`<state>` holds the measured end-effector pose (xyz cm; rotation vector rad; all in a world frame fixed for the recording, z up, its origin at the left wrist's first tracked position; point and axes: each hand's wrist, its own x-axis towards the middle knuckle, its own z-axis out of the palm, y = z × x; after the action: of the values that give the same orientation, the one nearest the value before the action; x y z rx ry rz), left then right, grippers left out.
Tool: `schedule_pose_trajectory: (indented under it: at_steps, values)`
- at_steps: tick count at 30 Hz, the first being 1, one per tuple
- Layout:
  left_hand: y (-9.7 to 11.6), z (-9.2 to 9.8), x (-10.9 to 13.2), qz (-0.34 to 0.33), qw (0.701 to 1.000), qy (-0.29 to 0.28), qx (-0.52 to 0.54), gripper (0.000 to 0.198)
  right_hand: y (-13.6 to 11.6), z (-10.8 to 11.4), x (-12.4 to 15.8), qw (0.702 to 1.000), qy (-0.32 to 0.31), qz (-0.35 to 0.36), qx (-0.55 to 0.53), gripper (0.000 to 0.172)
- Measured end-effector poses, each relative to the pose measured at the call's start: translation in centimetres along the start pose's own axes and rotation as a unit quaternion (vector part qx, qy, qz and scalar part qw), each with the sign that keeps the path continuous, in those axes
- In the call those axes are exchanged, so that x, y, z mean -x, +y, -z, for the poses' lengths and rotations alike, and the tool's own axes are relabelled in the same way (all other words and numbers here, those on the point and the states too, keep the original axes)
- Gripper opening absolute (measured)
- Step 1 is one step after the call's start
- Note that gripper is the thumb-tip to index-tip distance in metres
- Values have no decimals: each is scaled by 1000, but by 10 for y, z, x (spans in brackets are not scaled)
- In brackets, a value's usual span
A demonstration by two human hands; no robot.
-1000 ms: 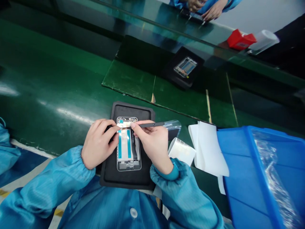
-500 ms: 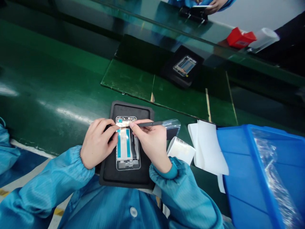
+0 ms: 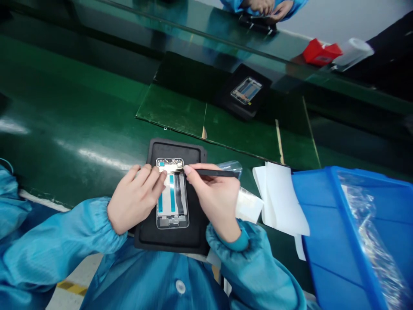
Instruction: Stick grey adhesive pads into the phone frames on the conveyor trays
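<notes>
An opened phone point(image 3: 167, 206), its inner parts and blue strips facing up, lies on a black tray point(image 3: 196, 232) in front of me. My left hand point(image 3: 137, 196) reaches over its left edge; the fingers are stretched out, with the fingertips resting on the upper part of the phone. In my right hand point(image 3: 217, 193), at the phone's upper right edge, is a pair of black tweezers point(image 3: 216, 173), held like a pen. The tip points left at the phone's upper part. Exactly what it touches is too small to tell.
White paper sheets point(image 3: 280, 198) and a clear plastic film point(image 3: 231, 166) lie to the right, beside a blue bin point(image 3: 325, 232) with clear wrapping in it. Farther back are another black tray point(image 3: 226, 101) bearing an opened phone, a red box point(image 3: 321, 52) and a co-worker's hands point(image 3: 264, 7).
My right hand has shifted right with the tweezers, whose tip now sits nearer the phone's right edge. My left fingers have straightened and moved right over the phone.
</notes>
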<state>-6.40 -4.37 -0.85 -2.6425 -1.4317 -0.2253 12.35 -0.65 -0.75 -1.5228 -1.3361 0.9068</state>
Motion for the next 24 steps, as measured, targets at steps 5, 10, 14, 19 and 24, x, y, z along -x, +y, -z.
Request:
schedule_pose_trajectory:
  at_steps: [5, 10, 14, 19, 24]
  values:
    - [-6, 2, -1, 27, 1000, -2, 9, 31, 2, 34, 4, 998, 59, -10, -15, 19]
    - [-13, -4, 9, 258, 962, -86, 22, 35, 36, 63, 25, 995, 28, -77, -50, 20]
    - [-7, 1, 6, 267, 952, -151, -9, 32, 54, 66, 35, 985, -37, -110, -125, 19]
    - [-8, 7, -3, 297, 943, -150, -10, 31, 46, 58, 30, 967, -75, -129, -206, 21]
    - [-56, 24, 1, 343, 931, -112, 49, 33, 38, 64, 25, 939, -102, -140, -298, 24]
